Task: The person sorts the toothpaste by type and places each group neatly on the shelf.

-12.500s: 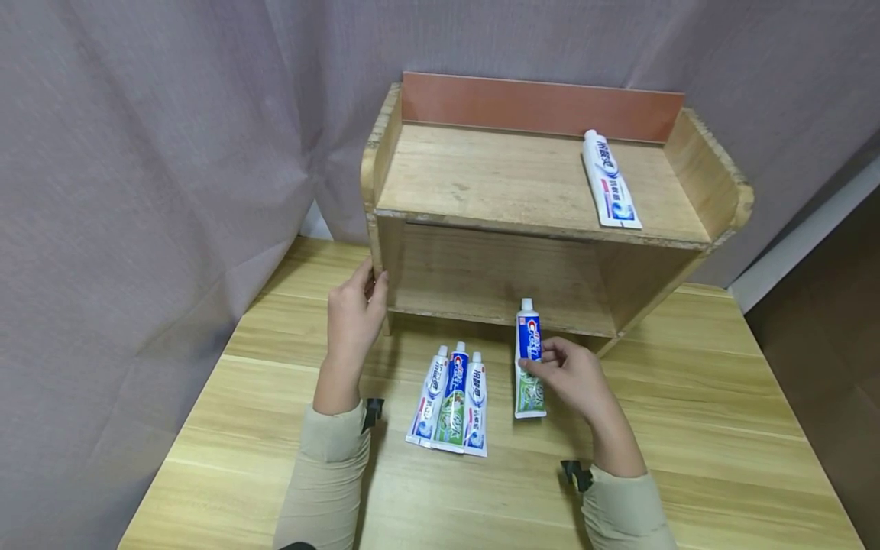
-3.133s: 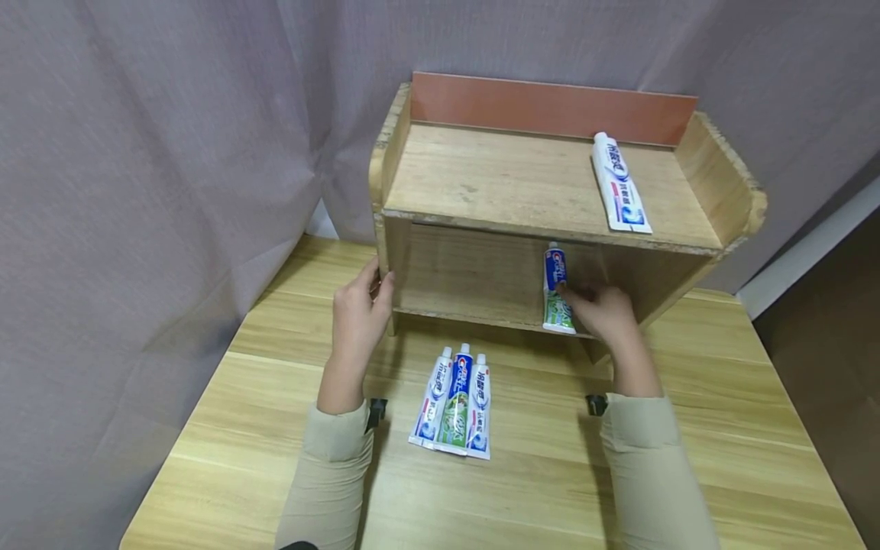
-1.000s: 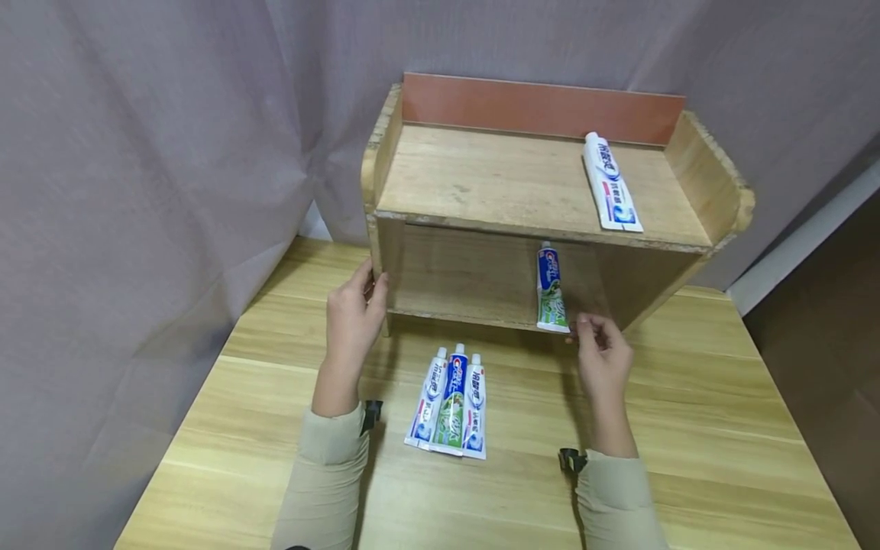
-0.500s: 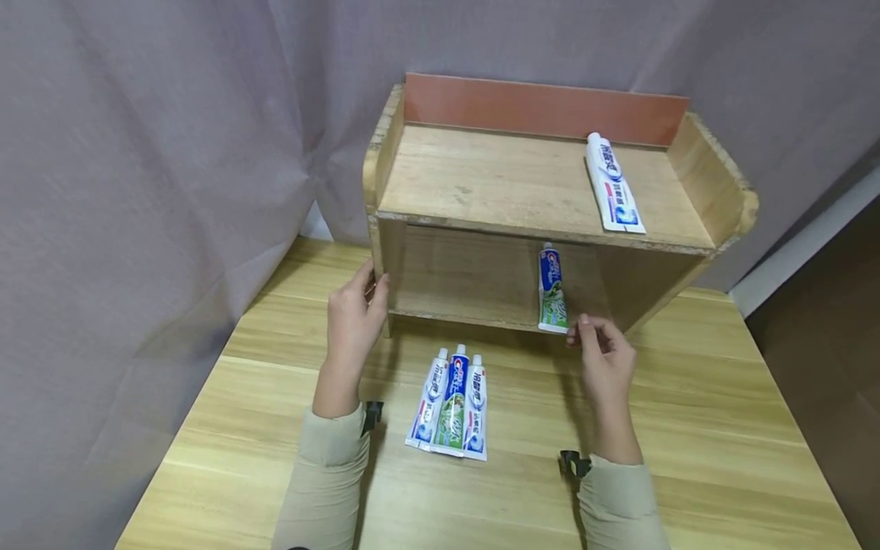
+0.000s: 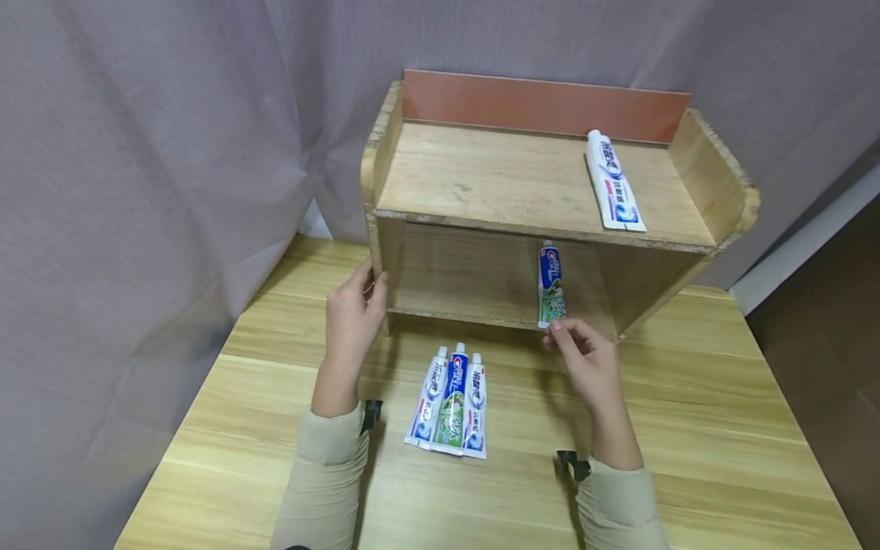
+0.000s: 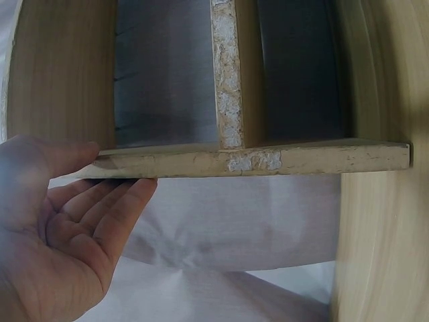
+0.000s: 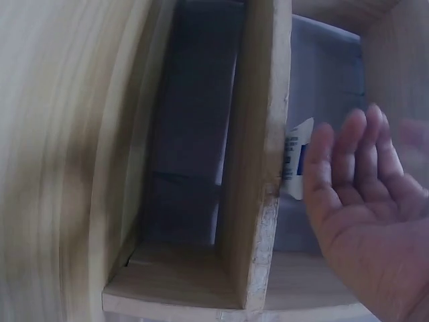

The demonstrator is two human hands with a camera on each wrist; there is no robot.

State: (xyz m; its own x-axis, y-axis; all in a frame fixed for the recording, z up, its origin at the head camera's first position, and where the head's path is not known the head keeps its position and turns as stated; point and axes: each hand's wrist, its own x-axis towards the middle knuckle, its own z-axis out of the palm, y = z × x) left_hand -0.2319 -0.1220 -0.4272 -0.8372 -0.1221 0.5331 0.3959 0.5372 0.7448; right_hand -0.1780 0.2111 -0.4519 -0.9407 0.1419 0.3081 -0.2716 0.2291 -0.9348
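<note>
At the left side of a small wooden shelf (image 5: pixel 495 321), my left hand (image 5: pixel 351 313) grips the upright side panel. The left wrist view shows its thumb on one face of that panel (image 6: pixel 188 163) and the fingers on the other. A blue and green toothpaste tube (image 5: pixel 550 279) lies on the lower level, cap towards the back. My right hand (image 5: pixel 587 359) is at the tube's flat end, covering one corner. In the right wrist view its fingers (image 7: pixel 345 147) are extended, slightly bent, in front of the tube (image 7: pixel 295 161); the thumb is apart from them. Contact with the tube is unclear.
On the top level lies a white toothpaste tube (image 5: pixel 614 183), near the right side. Three more tubes lie together on the table in front: a white one (image 5: pixel 429 401), a blue and green one (image 5: pixel 452 401) and another white one (image 5: pixel 475 409). A curtain (image 5: pixel 172 153) hangs behind.
The blue and green tube has gone from above the table onto the lower level, and my right hand let go of it. Lately that hand shifted left to the tube's end. The left hand stays.
</note>
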